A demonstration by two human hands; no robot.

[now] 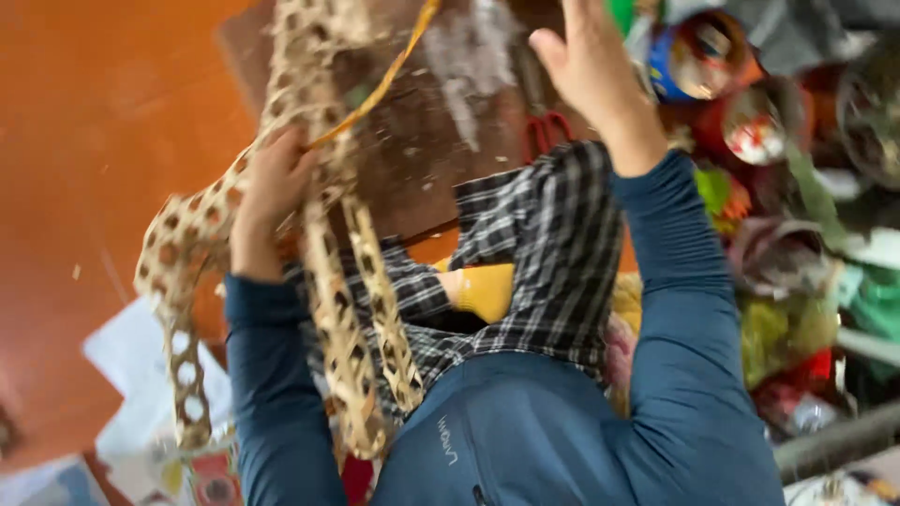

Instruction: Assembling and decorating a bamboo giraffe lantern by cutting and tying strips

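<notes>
My left hand (272, 183) grips an open-weave piece of pale bamboo strips (342, 309) that loops around it and hangs down over my plaid lap. A loose yellow strip (389, 75) runs from that hand up toward the top edge. My right hand (586, 61) is raised at the upper middle, fingers spread, holding nothing that I can see; its fingertips are cut off by the frame. Both arms wear dark blue sleeves. The picture is blurred by motion.
A dark wooden board (422, 150) with pale shavings lies on the orange floor (94, 141). Red-handled scissors (547, 131) rest on it. Colourful tins and bags (750, 122) crowd the right side. White papers (141, 375) lie at the lower left.
</notes>
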